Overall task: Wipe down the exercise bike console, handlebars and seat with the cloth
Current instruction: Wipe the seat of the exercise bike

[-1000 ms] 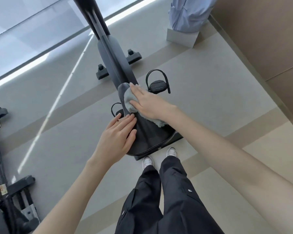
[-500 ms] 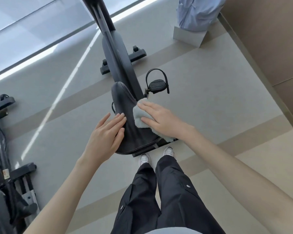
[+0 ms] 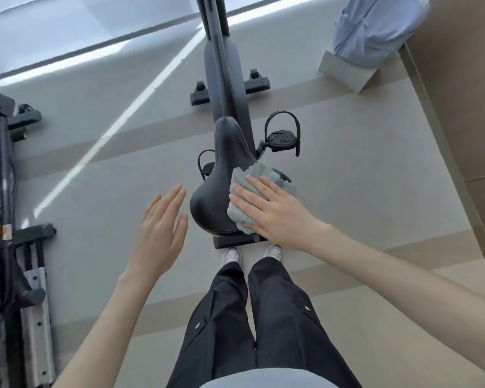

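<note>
Lifted off the seat (image 3: 221,189), the left hand (image 3: 158,233) is now hovering at its 9 o'clock, fingers spread and touching nothing. Right hand (image 3: 275,211) is lying flat, fingers extended, pressing the pale blue cloth (image 3: 245,179) against the seat's 3 o'clock edge, having slid rearward. One pedal (image 3: 282,137) is showing at 1 o'clock.
</note>
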Motion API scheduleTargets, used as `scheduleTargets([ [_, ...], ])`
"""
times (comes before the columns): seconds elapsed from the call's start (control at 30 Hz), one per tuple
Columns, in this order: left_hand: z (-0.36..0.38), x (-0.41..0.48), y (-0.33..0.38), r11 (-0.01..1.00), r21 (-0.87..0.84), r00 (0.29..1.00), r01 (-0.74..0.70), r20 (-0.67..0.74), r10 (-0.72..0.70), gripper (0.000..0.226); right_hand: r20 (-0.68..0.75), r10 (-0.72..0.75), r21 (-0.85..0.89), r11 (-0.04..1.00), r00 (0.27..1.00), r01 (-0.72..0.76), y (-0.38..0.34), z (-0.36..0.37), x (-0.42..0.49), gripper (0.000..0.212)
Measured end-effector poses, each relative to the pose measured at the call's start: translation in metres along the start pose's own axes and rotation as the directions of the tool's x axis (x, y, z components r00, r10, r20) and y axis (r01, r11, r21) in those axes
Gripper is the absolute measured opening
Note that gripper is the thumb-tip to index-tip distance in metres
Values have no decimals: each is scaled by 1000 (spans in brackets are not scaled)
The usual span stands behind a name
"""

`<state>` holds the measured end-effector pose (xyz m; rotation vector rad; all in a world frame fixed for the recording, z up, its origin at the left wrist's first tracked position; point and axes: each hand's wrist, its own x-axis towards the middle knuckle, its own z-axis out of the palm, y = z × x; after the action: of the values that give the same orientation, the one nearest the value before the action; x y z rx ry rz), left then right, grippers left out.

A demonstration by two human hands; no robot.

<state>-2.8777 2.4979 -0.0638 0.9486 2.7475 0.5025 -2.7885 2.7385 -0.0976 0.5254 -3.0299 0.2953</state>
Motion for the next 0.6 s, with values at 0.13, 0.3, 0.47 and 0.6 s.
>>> scheduleTargets([
  [0.13,-4,-17,-7,998,3,997,64,-31,-64,49,71,-132,-19,991,989,134,-12,0,31,52],
  [0.3,-8,-28,-11,994,18,990,104,-101,-102,46,212,-173,-27,983,962,183,-48,2,85,42],
  [0.47,-7,-32,-14,997,28,984,78,-164,-72,43,151,-176,-27,983,973,182,-50,2,88,33],
  [0.6,-1,-29,-13,999,37,985,-2,-172,9,41,68,-216,-18,976,974,217,-32,-1,59,40],
])
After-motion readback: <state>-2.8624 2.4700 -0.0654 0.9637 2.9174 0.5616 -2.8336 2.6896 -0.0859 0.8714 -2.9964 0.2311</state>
